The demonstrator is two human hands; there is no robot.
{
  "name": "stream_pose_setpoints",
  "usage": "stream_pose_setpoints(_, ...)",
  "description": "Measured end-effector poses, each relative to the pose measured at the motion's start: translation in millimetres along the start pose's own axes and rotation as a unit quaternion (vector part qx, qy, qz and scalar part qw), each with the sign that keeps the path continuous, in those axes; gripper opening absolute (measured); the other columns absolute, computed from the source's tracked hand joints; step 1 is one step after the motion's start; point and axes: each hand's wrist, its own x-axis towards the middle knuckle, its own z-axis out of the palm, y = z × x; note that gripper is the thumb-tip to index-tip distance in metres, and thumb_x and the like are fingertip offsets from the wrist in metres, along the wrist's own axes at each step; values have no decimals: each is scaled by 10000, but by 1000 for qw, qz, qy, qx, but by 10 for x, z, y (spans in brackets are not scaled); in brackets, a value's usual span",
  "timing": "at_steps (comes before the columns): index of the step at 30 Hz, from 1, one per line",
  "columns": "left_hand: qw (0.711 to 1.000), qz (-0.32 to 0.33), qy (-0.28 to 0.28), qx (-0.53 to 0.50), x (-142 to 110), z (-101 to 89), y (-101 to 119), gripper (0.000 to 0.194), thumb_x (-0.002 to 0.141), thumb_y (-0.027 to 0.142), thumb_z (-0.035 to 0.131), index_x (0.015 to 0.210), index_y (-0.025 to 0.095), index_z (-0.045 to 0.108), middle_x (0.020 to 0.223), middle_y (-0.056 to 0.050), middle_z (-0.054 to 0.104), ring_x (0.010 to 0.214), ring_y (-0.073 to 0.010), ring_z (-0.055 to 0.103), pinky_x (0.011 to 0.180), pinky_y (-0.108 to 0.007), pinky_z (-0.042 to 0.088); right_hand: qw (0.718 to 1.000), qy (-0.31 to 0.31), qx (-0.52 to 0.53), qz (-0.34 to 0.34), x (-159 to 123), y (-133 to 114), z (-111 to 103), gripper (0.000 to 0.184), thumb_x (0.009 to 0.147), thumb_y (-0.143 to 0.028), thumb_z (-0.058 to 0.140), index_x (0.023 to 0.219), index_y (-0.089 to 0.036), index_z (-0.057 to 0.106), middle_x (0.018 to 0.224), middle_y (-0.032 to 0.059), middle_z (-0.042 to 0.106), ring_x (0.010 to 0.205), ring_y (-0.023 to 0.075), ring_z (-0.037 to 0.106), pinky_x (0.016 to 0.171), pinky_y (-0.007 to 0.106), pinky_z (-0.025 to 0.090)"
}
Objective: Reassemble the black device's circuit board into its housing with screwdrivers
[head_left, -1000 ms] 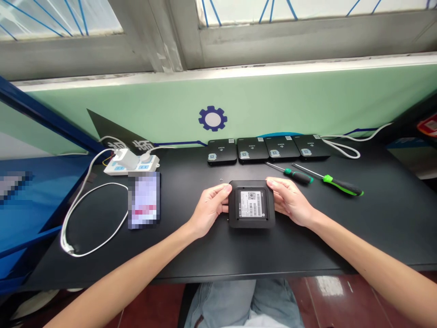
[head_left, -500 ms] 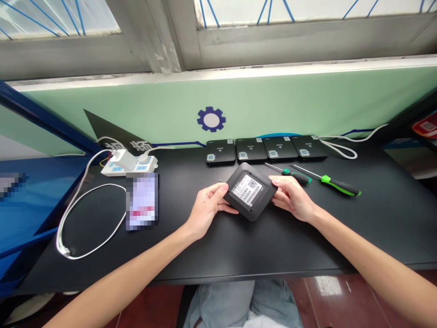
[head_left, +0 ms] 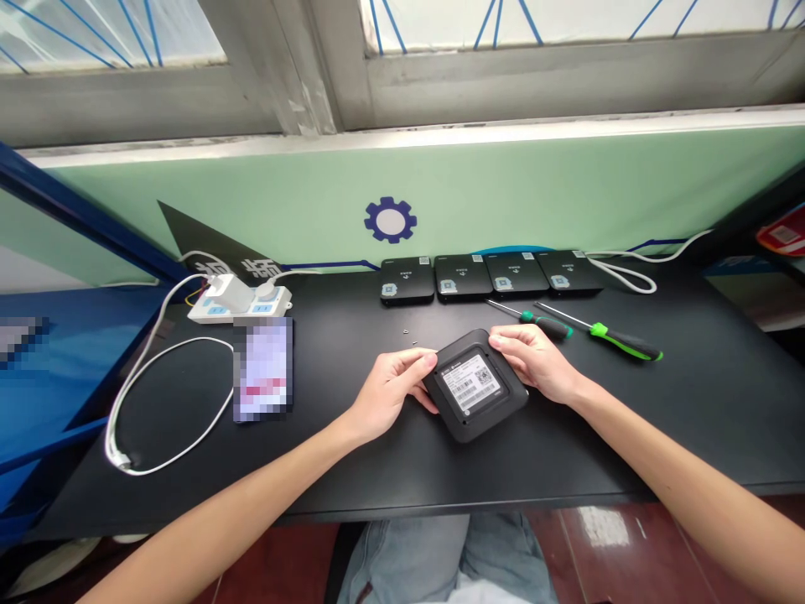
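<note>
Between my two hands is a square black box [head_left: 449, 411], an electronic device with a white barcode label on the face turned up. My left hand [head_left: 396, 382] pinches its left corner, thumb on top and fingers beneath. At the upper right edge, my right hand [head_left: 537, 356] grips the same box, its thumb and fingers closed on the rim. Two small screws [head_left: 406, 332] lie on the table just beyond the box. Two screwdrivers rest to the right: one with a dark green handle [head_left: 547, 325], the other with a bright green and black handle [head_left: 629, 342].
Several similar black boxes [head_left: 407, 281] stand in a row along the green wall panel. A white power strip [head_left: 239, 304] with plugs sits at the back left. Near it are a phone-like item [head_left: 264, 369], blurred out, and a looped white cable [head_left: 179, 466].
The black box has come closer to me and turned, its label now tilted the other way. Both hands moved with it, and the screws show more fully behind it.
</note>
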Motion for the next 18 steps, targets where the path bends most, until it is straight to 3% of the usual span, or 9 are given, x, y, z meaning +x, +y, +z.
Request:
stream_pose_setpoints(3, 999, 7, 44, 0, 13, -6, -24, 590, 983, 679, 830, 1179, 124, 860, 954, -99, 849, 758, -209, 807, 658, -284, 677, 1000, -7, 6, 17, -3, -6, 10, 657, 839, -697, 917, 681, -232, 480, 511, -119, 291, 425, 39, 171, 396, 206, 89)
stream_pose_setpoints(7, 995, 27, 88, -47, 32, -25, -33, 602, 989, 679, 830, 1272, 148, 831, 1125, -121, 870, 1018, -259, 844, 854, -307, 683, 999, 7, 30, 39, -23, -35, 66, 628, 789, -665, 958, 718, -230, 511, 539, -107, 362, 420, 35, 226, 381, 183, 125)
stream_pose_setpoints(10, 994, 15, 51, -97, 19, -13, 6, 606, 958, 565, 916, 1381, 160, 764, 1283, -159, 852, 1189, -320, 830, 988, -376, 678, 997, 41, 57, 38, -34, -61, 112, 616, 840, -682, 906, 728, -246, 485, 509, -116, 347, 385, 41, 201, 345, 190, 117)
stream_pose_setpoints(14, 989, -25, -25, -145, -20, 30, 69, 708, 913, 344, 986, 1520, 212, 647, 1482, -193, 772, 1318, -385, 784, 1015, -496, 707, 993, 80, 82, 22, -28, -58, 137, 619, 865, -671, 885, 704, -257, 454, 426, -123, 317, 349, 47, 141, 318, 208, 90)
stream_pose_setpoints(18, 985, -27, -26, -170, -27, 25, 66, 713, 943, 263, 957, 1568, 265, 612, 1496, -163, 769, 1356, -362, 766, 1037, -530, 716, 992, 88, 90, 10, -22, -33, 129, 562, 893, -648, 867, 725, -256, 501, 403, -120, 343, 341, 56, 156, 329, 208, 103)
